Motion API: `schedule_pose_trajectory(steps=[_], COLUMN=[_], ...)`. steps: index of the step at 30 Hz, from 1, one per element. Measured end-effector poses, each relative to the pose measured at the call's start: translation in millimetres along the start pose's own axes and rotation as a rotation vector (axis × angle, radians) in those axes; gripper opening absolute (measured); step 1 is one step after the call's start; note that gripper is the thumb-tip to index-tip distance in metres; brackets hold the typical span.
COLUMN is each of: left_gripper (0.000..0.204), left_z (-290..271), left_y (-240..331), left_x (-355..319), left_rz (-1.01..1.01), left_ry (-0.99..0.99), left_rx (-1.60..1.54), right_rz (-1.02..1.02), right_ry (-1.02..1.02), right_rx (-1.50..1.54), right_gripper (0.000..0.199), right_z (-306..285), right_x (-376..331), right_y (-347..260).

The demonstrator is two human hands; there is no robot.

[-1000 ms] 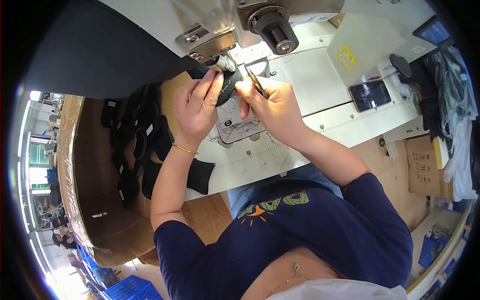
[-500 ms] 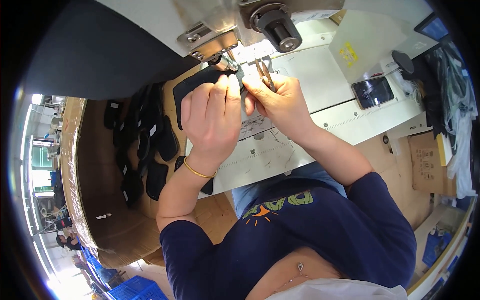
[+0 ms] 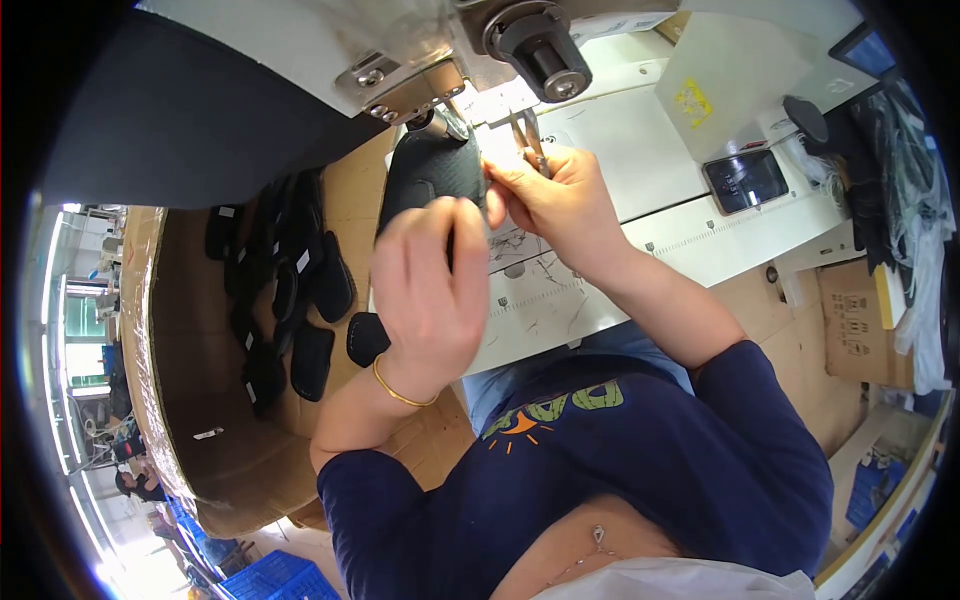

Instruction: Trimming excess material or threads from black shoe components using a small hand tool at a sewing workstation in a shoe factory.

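Observation:
A black, slipper-shaped piece with a textured face (image 3: 432, 168) lies under the working end of the sewing machine (image 3: 415, 90). Over the near end of this piece is my left hand (image 3: 430, 290), slightly blurred, its fingertips drawn together in a pinch. What they hold, if anything, is hidden. My right hand (image 3: 565, 195) is closed around small metal scissors (image 3: 530, 138), whose blades point away from me. Its thumb and forefinger are close to the right edge of the black piece, by the brightly lit sewing area.
To the left, a large cardboard box (image 3: 150, 350) contains several black slipper-shaped pieces (image 3: 334, 275). Another black piece (image 3: 367, 338) sits near the table edge beside my left wrist. A phone-like dark screen (image 3: 745, 182) rests on the white table (image 3: 640, 265) at right.
My left hand has moved toward me, away from the machine, uncovering more of the black piece, which now lies straighter. My right hand and the scissors have barely moved.

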State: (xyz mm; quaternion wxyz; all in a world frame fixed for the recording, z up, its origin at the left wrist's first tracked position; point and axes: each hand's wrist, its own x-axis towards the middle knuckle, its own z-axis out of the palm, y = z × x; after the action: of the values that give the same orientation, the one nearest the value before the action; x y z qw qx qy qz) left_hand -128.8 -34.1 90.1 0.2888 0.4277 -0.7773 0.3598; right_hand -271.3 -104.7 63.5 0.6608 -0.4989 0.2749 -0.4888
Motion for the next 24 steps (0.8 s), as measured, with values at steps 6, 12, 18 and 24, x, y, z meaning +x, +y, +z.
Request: schedule_pose_trajectory(steps=[6,12,18,24], left_gripper=[0.021,0.021,0.024,0.029], left_z=[15.1,27.4,37.8,34.7], left_y=[0.4,-7.2,-13.9,-15.8], left_x=[3.8,11.2,14.5,4.7], left_rz=[0.041,0.012,-0.023,-0.017], left_ry=[0.078,0.068,0.06,0.067], left_rx=[-0.019,0.01,-0.036,-0.038], right_rz=[-0.02,-0.012,-0.003,0.014], right_ry=[0.017,0.016,0.028,-0.032], right_rx=[-0.001,0.01,0.022,0.026], right_gripper=[0.036,0.035,0.035,0.027], right_z=[0.9,3.1,4.8,-2.7], right_x=[-0.1,-1.8,0.1,-4.6], right_y=[0.0,-2.7,0.9,1.2])
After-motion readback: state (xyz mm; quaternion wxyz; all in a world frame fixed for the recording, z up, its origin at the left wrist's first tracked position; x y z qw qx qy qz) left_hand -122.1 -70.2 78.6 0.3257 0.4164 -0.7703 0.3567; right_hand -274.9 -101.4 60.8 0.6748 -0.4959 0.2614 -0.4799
